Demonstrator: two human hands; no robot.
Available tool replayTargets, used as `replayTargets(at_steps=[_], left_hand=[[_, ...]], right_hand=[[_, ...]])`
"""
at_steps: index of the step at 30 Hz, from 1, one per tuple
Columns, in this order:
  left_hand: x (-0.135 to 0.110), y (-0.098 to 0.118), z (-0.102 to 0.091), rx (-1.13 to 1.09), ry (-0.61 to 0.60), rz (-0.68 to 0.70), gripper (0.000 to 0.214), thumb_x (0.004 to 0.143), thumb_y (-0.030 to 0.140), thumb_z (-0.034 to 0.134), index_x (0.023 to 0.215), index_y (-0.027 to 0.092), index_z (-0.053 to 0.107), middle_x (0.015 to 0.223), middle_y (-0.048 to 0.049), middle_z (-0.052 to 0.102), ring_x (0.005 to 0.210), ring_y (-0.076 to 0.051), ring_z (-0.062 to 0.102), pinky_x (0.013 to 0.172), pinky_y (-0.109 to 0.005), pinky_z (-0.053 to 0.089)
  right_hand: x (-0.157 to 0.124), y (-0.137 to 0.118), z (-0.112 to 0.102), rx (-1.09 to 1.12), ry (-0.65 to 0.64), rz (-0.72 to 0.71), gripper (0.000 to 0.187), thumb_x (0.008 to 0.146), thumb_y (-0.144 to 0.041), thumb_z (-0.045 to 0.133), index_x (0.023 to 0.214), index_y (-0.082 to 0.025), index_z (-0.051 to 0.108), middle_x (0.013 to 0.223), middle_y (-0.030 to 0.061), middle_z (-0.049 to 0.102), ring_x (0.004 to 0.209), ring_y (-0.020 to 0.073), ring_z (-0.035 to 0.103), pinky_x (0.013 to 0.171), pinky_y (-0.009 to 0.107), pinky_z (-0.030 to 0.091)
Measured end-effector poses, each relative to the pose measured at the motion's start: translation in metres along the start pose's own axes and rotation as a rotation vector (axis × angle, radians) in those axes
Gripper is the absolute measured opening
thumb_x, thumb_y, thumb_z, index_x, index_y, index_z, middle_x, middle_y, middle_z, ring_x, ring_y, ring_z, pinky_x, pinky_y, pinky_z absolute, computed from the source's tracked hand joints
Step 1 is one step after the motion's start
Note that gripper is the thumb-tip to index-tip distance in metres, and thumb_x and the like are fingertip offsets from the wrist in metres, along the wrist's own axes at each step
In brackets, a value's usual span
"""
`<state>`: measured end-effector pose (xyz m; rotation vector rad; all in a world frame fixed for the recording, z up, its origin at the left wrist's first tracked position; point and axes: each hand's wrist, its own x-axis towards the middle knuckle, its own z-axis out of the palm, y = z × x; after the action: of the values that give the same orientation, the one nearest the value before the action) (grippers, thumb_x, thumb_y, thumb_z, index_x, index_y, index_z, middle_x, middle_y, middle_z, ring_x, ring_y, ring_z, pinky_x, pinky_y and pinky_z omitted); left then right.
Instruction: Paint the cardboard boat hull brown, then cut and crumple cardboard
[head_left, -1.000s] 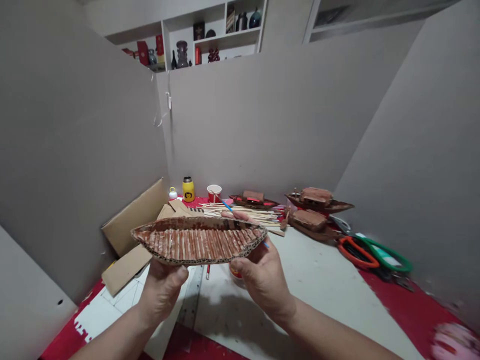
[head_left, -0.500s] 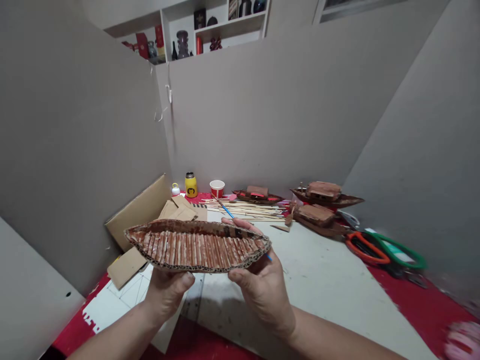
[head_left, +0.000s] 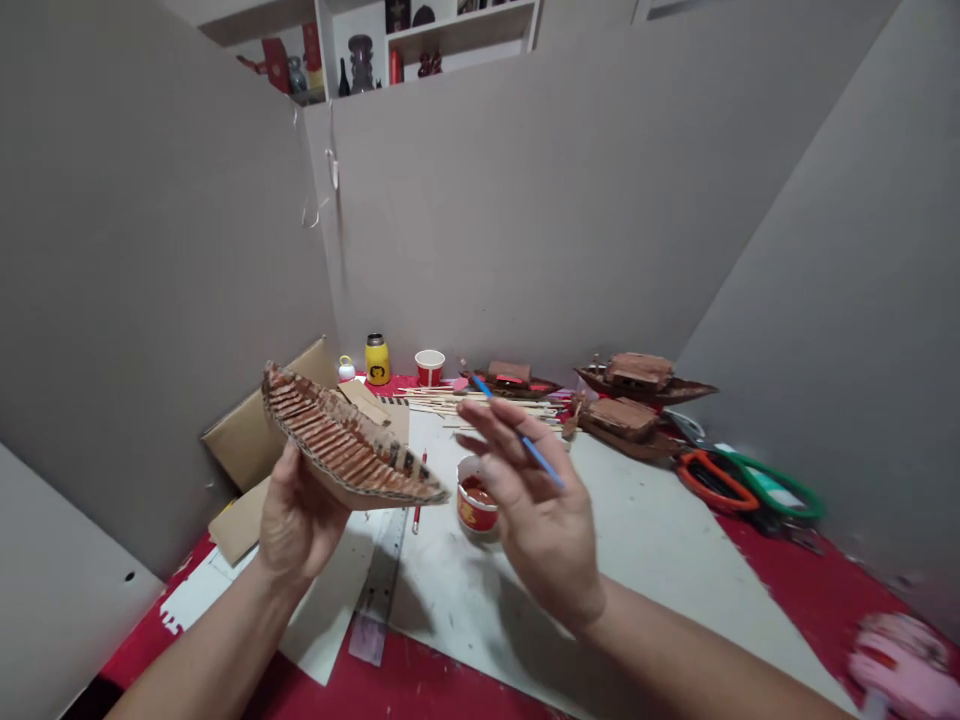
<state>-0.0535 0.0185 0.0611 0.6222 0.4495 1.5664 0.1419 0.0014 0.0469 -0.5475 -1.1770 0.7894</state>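
A small cardboard model boat (head_left: 337,445), its ribbed deck streaked with reddish-brown paint, is held tilted in my left hand (head_left: 300,520). The hand grips its hull from below, near the left end. Between the fingers of my right hand (head_left: 544,520) lies a thin blue-handled paintbrush (head_left: 525,440); its bristle end cannot be made out. Just left of that hand stands a paper cup (head_left: 478,510) with brown paint inside, partly hidden by the fingers. A red pencil (head_left: 418,505) and a clear ruler (head_left: 382,570) rest on the white board below the boat.
Finished-looking brown model boats (head_left: 630,425) stand at the back right, beside orange-handled scissors (head_left: 716,482) and green-handled scissors (head_left: 780,485). Thin wooden sticks (head_left: 435,400) lie at the back, near a yellow bottle (head_left: 377,360) and another paper cup (head_left: 430,368). Cardboard (head_left: 262,420) leans left.
My right hand has let go of the boat and moved right with the brush. The left hand has tilted the boat, its right end lowered, and the paint cup has come into view.
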Motion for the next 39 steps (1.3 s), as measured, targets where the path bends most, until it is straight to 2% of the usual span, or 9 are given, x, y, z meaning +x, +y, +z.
replayTargets(at_steps=[2, 4, 7, 14, 20, 24, 30, 34, 39], left_hand=[[0.006, 0.001, -0.002, -0.046, 0.020, -0.094, 0.018, 0.081, 0.036, 0.071, 0.098, 0.027, 0.073, 0.097, 0.0030, 0.080, 0.103, -0.021, 0.073, 0.097, -0.035, 0.056], [0.010, -0.001, -0.003, -0.059, 0.023, -0.199, 0.022, 0.084, 0.038, 0.066, 0.099, 0.024, 0.073, 0.094, 0.0000, 0.080, 0.097, -0.023, 0.075, 0.097, -0.040, 0.057], [0.012, -0.005, -0.003, -0.041, 0.006, -0.303, 0.030, 0.087, 0.042, 0.060, 0.100, 0.019, 0.074, 0.090, -0.0052, 0.081, 0.091, -0.026, 0.076, 0.092, -0.043, 0.059], [0.006, -0.001, 0.006, 0.087, -0.097, -0.331, 0.053, 0.090, 0.050, 0.053, 0.128, 0.014, 0.063, 0.099, -0.0126, 0.079, 0.070, -0.026, 0.076, 0.055, -0.035, 0.062], [0.005, -0.002, 0.001, 0.102, -0.128, -0.366, 0.046, 0.086, 0.050, 0.060, 0.113, 0.014, 0.071, 0.096, -0.0134, 0.080, 0.072, -0.030, 0.077, 0.055, -0.036, 0.064], [0.004, -0.006, 0.000, 0.099, -0.136, -0.399, 0.044, 0.092, 0.046, 0.052, 0.117, 0.014, 0.070, 0.093, -0.0135, 0.079, 0.074, -0.029, 0.077, 0.059, -0.039, 0.064], [0.005, -0.013, -0.001, 0.080, -0.082, -0.540, 0.052, 0.101, 0.045, 0.033, 0.113, 0.012, 0.071, 0.087, -0.0148, 0.078, 0.071, -0.029, 0.076, 0.054, -0.039, 0.063], [0.010, -0.022, -0.004, 0.105, 0.067, -0.574, 0.050, 0.100, 0.046, 0.035, 0.118, 0.013, 0.069, 0.083, -0.0146, 0.078, 0.065, -0.029, 0.076, 0.052, -0.039, 0.063], [0.012, -0.032, -0.004, 0.150, 0.191, -0.554, 0.046, 0.102, 0.036, 0.035, 0.133, 0.013, 0.060, 0.087, -0.0137, 0.078, 0.074, -0.027, 0.077, 0.067, -0.041, 0.065]], right_hand=[[0.015, -0.015, -0.006, -0.038, 0.100, -0.097, 0.021, 0.100, -0.030, 0.057, 0.120, -0.032, 0.064, 0.122, 0.0027, 0.074, 0.121, 0.0215, 0.067, 0.104, 0.046, 0.055], [0.028, -0.029, -0.013, -0.058, 0.167, -0.182, 0.020, 0.103, -0.032, 0.051, 0.114, -0.030, 0.067, 0.112, 0.0029, 0.077, 0.111, 0.0205, 0.071, 0.100, 0.045, 0.057], [0.039, -0.045, -0.022, -0.090, 0.210, -0.207, 0.021, 0.103, -0.032, 0.050, 0.109, -0.028, 0.070, 0.101, 0.0028, 0.079, 0.097, 0.0195, 0.076, 0.087, 0.039, 0.061], [0.024, -0.044, -0.039, -0.253, 0.165, -0.142, 0.023, 0.098, -0.044, 0.059, 0.105, -0.029, 0.075, 0.085, 0.0018, 0.077, 0.078, 0.0192, 0.073, 0.077, 0.038, 0.058], [0.024, -0.047, -0.066, -0.573, 0.133, -0.192, 0.028, 0.100, -0.046, 0.055, 0.096, -0.028, 0.077, 0.070, 0.0012, 0.066, 0.065, 0.0167, 0.059, 0.063, 0.033, 0.049], [0.030, -0.049, -0.077, -0.809, -0.001, -0.190, 0.036, 0.099, -0.048, 0.055, 0.078, -0.023, 0.070, 0.063, 0.0001, 0.061, 0.058, 0.0147, 0.058, 0.054, 0.028, 0.047], [0.031, -0.027, -0.080, -1.005, -0.280, -0.198, 0.029, 0.101, -0.036, 0.050, 0.077, -0.022, 0.061, 0.065, 0.0000, 0.064, 0.055, 0.0141, 0.059, 0.054, 0.026, 0.044], [0.029, -0.009, -0.079, -1.060, -0.380, -0.136, 0.025, 0.100, -0.029, 0.047, 0.081, -0.022, 0.062, 0.068, 0.0010, 0.068, 0.059, 0.0152, 0.062, 0.057, 0.027, 0.045], [0.026, 0.008, -0.083, -1.067, -0.429, -0.066, 0.022, 0.099, -0.027, 0.050, 0.085, -0.021, 0.065, 0.071, 0.0011, 0.072, 0.059, 0.0145, 0.065, 0.057, 0.025, 0.047]])
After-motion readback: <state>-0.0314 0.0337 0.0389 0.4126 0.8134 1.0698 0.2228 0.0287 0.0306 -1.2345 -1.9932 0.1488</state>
